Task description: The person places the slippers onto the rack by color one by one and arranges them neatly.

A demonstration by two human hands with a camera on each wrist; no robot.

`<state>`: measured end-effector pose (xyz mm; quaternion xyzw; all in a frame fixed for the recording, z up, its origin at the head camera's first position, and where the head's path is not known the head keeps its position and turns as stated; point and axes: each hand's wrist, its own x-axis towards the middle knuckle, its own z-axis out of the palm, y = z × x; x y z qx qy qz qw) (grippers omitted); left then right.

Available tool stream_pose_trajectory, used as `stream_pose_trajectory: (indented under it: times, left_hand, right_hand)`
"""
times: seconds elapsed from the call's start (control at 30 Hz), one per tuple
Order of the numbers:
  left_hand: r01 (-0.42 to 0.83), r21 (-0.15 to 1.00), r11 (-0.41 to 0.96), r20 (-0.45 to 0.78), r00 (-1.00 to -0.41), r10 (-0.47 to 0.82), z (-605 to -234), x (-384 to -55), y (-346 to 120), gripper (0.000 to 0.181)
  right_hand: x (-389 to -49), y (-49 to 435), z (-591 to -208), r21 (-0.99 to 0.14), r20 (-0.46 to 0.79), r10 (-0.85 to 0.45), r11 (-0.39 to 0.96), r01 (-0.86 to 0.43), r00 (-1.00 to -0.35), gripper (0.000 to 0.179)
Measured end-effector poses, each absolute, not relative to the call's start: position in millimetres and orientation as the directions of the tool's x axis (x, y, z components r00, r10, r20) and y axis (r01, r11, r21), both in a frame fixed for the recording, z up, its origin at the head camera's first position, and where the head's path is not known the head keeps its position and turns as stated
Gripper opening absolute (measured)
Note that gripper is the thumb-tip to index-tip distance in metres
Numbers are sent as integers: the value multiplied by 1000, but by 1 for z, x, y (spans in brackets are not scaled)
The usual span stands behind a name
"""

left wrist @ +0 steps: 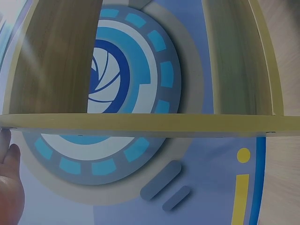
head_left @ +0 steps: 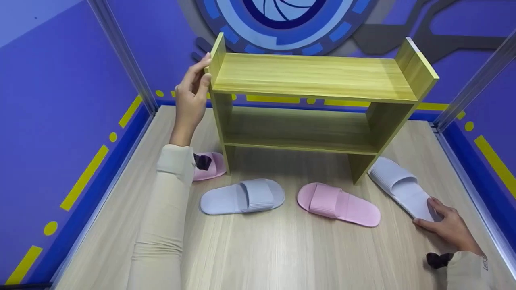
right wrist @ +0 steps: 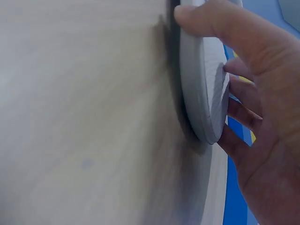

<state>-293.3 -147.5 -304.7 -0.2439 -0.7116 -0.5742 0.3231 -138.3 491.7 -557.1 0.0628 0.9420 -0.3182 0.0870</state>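
Observation:
My left hand (head_left: 191, 94) touches the outer face of the left side panel of a small yellow wooden shelf (head_left: 302, 74), its fingers and thumb against the panel. In the left wrist view only part of that left hand (left wrist: 10, 180) shows, below the panel edge (left wrist: 150, 124). At the right my right hand (head_left: 451, 225) grips the heel end of a light grey slide slipper (head_left: 415, 197), thumb on one side and fingers on the other. The right wrist view shows the grey slipper (right wrist: 201, 93) edge-on within the right hand (right wrist: 262, 93).
Another grey slipper (head_left: 258, 197) and a pink slipper (head_left: 338, 203) lie before the shelf. A second pink slipper (head_left: 217, 165) is partly hidden behind the left sleeve. Blue walls (head_left: 72, 112) and metal posts (head_left: 125, 56) enclose the wood-grain tabletop (head_left: 266, 257).

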Motion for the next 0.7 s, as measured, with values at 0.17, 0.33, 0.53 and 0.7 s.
stream_pose_trajectory:
  times: [0.17,0.33,0.53,0.7]
  left_hand:
    - [707,674,215,727,-686,-20,-300,-287,-145,31]
    - [708,674,211,727,-687,-18,-298,-283,-143,32]
    - [718,663,212,738,-674,-25,-303,-291,-145,32]
    - [715,666,213,736,-677,-32,-311,-301,-149,33]
  right_hand:
    - [-134,497,-555,-607,-239,42,773,183,-970,104]
    - [-128,499,-546,-630,-244,49,751,197,-969,105]
    - [-126,503,-531,-660,-263,47,720,215,-964,102]
    - [-124,506,-519,-681,-268,37,700,216,-963,100]
